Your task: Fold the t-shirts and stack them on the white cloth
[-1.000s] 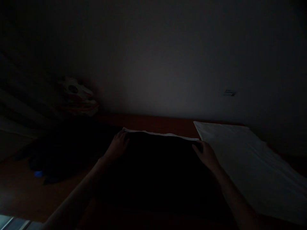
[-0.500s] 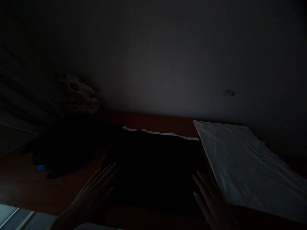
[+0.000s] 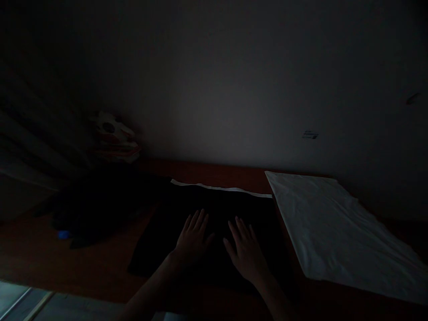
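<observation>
A black cloth (image 3: pixel 157 240) with a white strip along its far edge lies spread out in front of me; the dimness hides what kind of garment it is. On its left half my left hand (image 3: pixel 194 236) rests palm down, fingers stretched out. My right hand (image 3: pixel 246 249) lies flat on the right half, fingers spread, with a gap of black cloth between the two hands. Neither hand grips anything. Close by on the right is a white cloth (image 3: pixel 337 236), laid flat with some wrinkles.
A heap of dark cloth (image 3: pixel 100 200) with a blue patch (image 3: pixel 63 234) sits on the left of the brown tabletop (image 3: pixel 33 258). Behind it stands a white and red object (image 3: pixel 113 133), too dark to name. A wall (image 3: pixel 214 89) bounds the back, and pale curtain-like folds (image 3: pixel 26 147) hang at left.
Both hands have moved inward and forward from the side edges of the black cloth to its middle. The cloth's left near corner now shows. The view has shifted slightly.
</observation>
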`<state>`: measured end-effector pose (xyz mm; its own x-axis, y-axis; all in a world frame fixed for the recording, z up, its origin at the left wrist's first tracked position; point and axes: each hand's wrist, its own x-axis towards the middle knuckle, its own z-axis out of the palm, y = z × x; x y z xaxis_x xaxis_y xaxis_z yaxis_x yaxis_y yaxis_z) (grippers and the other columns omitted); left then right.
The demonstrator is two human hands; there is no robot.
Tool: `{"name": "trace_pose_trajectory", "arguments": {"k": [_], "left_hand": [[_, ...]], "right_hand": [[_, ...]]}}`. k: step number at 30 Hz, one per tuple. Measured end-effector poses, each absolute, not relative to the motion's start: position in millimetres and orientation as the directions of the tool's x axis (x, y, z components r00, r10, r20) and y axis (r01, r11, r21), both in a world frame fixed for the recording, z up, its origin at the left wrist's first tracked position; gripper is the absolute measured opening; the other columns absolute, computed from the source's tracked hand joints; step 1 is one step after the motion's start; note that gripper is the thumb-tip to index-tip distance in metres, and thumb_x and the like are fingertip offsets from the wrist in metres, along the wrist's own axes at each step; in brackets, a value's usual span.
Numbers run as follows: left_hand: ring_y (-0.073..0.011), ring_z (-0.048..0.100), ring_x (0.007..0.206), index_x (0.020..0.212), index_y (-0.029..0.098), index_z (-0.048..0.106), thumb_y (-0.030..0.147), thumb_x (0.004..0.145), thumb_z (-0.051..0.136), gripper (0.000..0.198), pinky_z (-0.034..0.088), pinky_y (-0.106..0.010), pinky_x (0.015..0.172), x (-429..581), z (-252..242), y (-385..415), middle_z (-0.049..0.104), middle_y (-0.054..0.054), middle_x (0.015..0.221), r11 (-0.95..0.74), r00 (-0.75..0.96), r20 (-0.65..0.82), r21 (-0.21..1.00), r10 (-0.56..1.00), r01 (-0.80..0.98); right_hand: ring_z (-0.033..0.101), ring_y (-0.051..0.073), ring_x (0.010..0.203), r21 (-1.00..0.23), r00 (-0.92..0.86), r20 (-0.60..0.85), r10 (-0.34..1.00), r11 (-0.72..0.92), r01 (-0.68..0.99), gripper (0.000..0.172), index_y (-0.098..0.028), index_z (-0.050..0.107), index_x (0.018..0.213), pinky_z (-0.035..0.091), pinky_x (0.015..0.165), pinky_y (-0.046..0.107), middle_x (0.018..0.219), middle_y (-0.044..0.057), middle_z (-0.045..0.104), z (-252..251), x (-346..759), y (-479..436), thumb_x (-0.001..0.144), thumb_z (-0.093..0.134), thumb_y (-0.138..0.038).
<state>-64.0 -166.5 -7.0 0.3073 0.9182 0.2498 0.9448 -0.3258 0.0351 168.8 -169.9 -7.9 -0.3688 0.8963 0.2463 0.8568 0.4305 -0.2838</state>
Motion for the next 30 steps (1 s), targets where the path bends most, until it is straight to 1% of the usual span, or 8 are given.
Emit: {"name": "trace_pose_trajectory", "arguments": {"k": [5,10,13,16,22,24,27,30], "left_hand": [[-0.0357,0.035,0.151,0.155,0.018,0.042,0.057,0.102,0.036,0.066,0.031,-0.063,0.119,-70,-14,-179,0.038,-0.015,0.163,-0.236,0.227,0.206,0.019,0.952,0.972],[-0.0390,0.039,0.147,0.150,0.015,0.049,0.048,0.105,0.034,0.059,0.036,-0.062,0.117,-57,9,-154,0.038,-0.017,0.162,-0.250,0.246,0.140,0.007,0.959,0.968],[-0.0359,0.033,0.151,0.153,0.017,0.046,0.038,0.105,0.035,0.054,0.033,-0.057,0.120,-46,14,-120,0.032,-0.015,0.166,-0.289,0.280,0.180,0.027,0.943,0.957],[-0.0371,0.034,0.151,0.153,0.011,0.045,0.040,0.104,0.035,0.057,0.031,-0.059,0.120,-45,2,-93,0.036,-0.021,0.163,-0.214,0.199,0.165,0.078,0.966,0.974],[-0.0352,0.037,0.150,0.152,0.012,0.046,0.050,0.103,0.033,0.063,0.029,-0.057,0.121,-81,-22,-72,0.038,-0.022,0.161,-0.215,0.196,0.182,0.090,0.964,0.972],[-0.0369,0.035,0.150,0.150,0.008,0.047,0.048,0.103,0.032,0.063,0.027,-0.058,0.121,-107,-21,-68,0.037,-0.025,0.161,-0.167,0.154,0.185,0.057,0.971,0.984],[-0.0370,0.036,0.150,0.149,0.012,0.048,0.044,0.103,0.032,0.059,0.029,-0.061,0.118,-151,-19,-63,0.038,-0.023,0.161,-0.086,0.079,0.210,0.026,0.975,0.996],[-0.0333,0.042,0.147,0.146,0.014,0.052,0.041,0.101,0.032,0.056,0.036,-0.055,0.116,-184,-24,-59,0.045,-0.019,0.158,-0.128,0.115,0.253,0.035,0.961,0.991]], "right_hand": [[0.029,0.032,0.153,-0.240,-0.340,0.101,0.935,0.354,0.904,0.070,-0.017,0.044,0.154,0.023,0.123,0.058,0.165,0.018,0.031,1,170,-172,0.102,0.034,-0.062],[0.046,0.035,0.143,-0.223,-0.300,0.057,0.952,0.305,0.926,0.057,-0.014,0.062,0.138,0.032,0.117,0.058,0.153,0.021,0.051,29,146,-143,0.105,0.032,-0.049],[0.035,0.031,0.151,-0.242,-0.361,0.129,0.923,0.383,0.891,0.052,-0.015,0.050,0.149,0.026,0.120,0.054,0.162,0.018,0.038,29,130,-114,0.105,0.034,-0.038],[0.024,0.030,0.155,-0.253,-0.342,0.095,0.935,0.355,0.900,0.058,-0.014,0.040,0.156,0.017,0.123,0.055,0.166,0.017,0.029,14,125,-93,0.105,0.035,-0.042],[0.023,0.027,0.155,-0.275,-0.340,0.049,0.939,0.340,0.899,0.064,-0.011,0.039,0.156,0.015,0.125,0.047,0.167,0.017,0.027,-3,145,-76,0.105,0.032,-0.049],[0.021,0.028,0.156,-0.249,-0.260,0.073,0.963,0.270,0.930,0.064,-0.010,0.040,0.155,0.015,0.124,0.048,0.167,0.019,0.026,-4,159,-69,0.105,0.032,-0.049],[0.021,0.031,0.155,-0.208,-0.077,0.071,0.994,0.090,0.974,0.065,-0.012,0.039,0.156,0.013,0.123,0.054,0.167,0.020,0.026,-7,184,-60,0.105,0.033,-0.051],[0.023,0.029,0.155,-0.204,-0.010,0.039,0.999,0.018,0.979,0.071,-0.010,0.033,0.159,0.014,0.123,0.049,0.168,0.019,0.025,-9,203,-54,0.104,0.033,-0.054]]}}
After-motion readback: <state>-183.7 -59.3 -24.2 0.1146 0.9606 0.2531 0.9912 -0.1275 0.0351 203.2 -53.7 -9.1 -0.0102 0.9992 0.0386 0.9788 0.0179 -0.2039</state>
